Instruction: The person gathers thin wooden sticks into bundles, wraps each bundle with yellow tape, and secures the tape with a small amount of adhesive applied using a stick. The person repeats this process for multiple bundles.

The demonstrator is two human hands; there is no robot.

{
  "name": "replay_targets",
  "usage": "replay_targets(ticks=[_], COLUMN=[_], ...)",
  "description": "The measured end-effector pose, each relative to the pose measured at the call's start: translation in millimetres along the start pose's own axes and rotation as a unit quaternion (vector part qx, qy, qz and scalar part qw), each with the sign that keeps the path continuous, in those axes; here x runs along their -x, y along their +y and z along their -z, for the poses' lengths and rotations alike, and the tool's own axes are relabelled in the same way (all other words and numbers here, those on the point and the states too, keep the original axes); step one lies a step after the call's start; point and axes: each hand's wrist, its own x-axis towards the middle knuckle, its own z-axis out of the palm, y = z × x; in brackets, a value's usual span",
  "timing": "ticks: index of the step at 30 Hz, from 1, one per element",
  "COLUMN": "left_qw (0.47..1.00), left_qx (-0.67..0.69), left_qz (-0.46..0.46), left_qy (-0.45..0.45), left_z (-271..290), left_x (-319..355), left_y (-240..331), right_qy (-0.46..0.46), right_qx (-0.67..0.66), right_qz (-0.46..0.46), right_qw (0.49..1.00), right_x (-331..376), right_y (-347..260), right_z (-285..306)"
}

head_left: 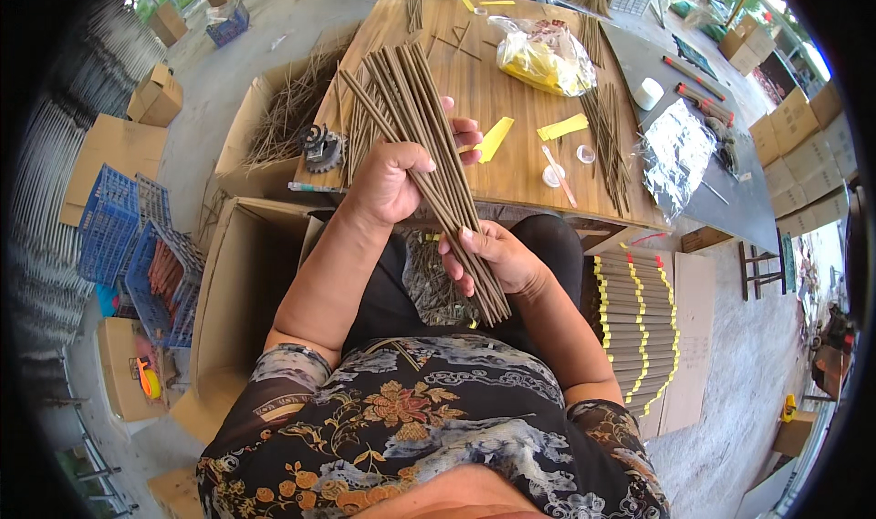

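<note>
A bundle of thin brown incense sticks [429, 118] slants across the middle of the view, held above my lap. My left hand [401, 172] wraps round its upper half, the thumb across the front and fingertips showing on the far side. Lower down, my right hand [493, 259] closes on the bundle near its bottom end, thumb on top. One or two sticks at the left splay apart from the rest. Beyond the bundle lie yellow paper strips [495, 140] on the wooden table [511, 177]. Loose sticks [610, 145] rest farther right on it.
An open cardboard box [242, 282] stands by my left arm; another behind it holds loose sticks [297, 108]. Banded bundles [636, 327] lie on cardboard at my right. The table also bears a plastic bag of yellow strips [546, 63], a small jar [552, 174] and a dark metal tool [322, 150].
</note>
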Motion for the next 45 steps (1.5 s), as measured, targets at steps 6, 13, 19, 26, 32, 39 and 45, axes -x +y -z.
replay_targets(ticks=[6, 13, 19, 26, 32, 39, 45], left_qw=[0.999, 0.998, 0.996, 0.993, 0.999, 0.989, 0.966], left_qx=[0.015, 0.011, 0.040, 0.061, -0.025, -0.058, -0.154], left_qz=[0.025, 0.027, 0.042, 0.063, 0.035, -0.036, -0.096], left_qy=[-0.041, -0.057, -0.067, -0.083, -0.028, 0.132, 0.184], left_z=[7.7, 6.2, 9.6, 12.9, 7.5, -2.8, -0.1], left_x=[2.2, 2.0, 2.2, 1.6, 2.6, 0.9, 1.6], left_y=[-0.1, -2.1, -1.2, -1.0, -4.6, -15.4, -20.4], right_qy=[0.015, 0.023, 0.018, 0.025, 0.021, 0.102, 0.210], right_qx=[-0.011, -0.013, -0.041, -0.057, 0.000, 0.129, 0.291], right_qz=[-0.013, -0.019, -0.036, -0.028, -0.050, -0.047, 0.031], right_qw=[1.000, 0.999, 0.998, 0.998, 0.999, 0.985, 0.933], right_x=[3.9, 6.3, 7.0, 8.4, 8.1, 1.3, -4.4], right_y=[-1.0, -0.5, -3.8, -3.2, -3.4, -1.7, 6.6], right_z=[-2.6, -0.4, 0.9, -3.6, -4.2, -14.8, -20.9])
